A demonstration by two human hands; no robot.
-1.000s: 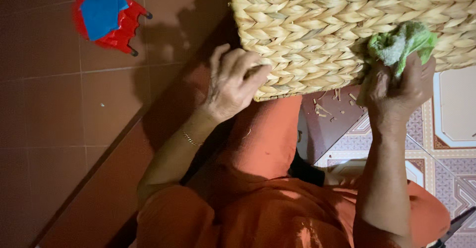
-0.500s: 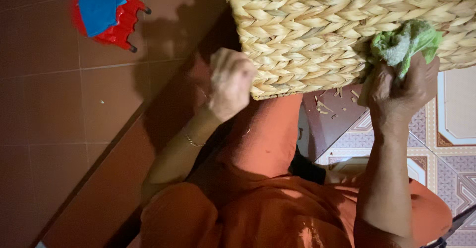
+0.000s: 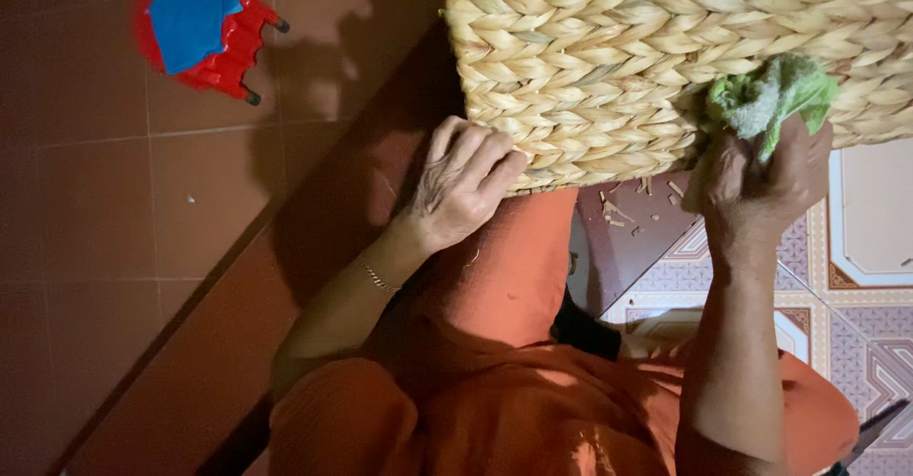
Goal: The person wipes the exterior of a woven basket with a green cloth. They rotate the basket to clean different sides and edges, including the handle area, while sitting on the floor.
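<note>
A large woven straw basket (image 3: 647, 48) fills the upper right of the head view, resting against my knee in orange cloth. My left hand (image 3: 461, 186) lies on its lower left corner, fingers curled over the weave. My right hand (image 3: 761, 186) grips a crumpled green cloth (image 3: 770, 96) and presses it against the basket's side near the lower right.
A red plastic stool with a blue top (image 3: 204, 24) stands on the brown floor tiles at the upper left. Small straw scraps (image 3: 628, 210) lie on the floor under the basket. Patterned tiles (image 3: 856, 276) are at the right. My orange-clad legs (image 3: 495, 409) fill the bottom.
My left hand has shifted slightly along the basket's lower corner, fingers curling onto the weave. The right hand with the green cloth stays almost in place.
</note>
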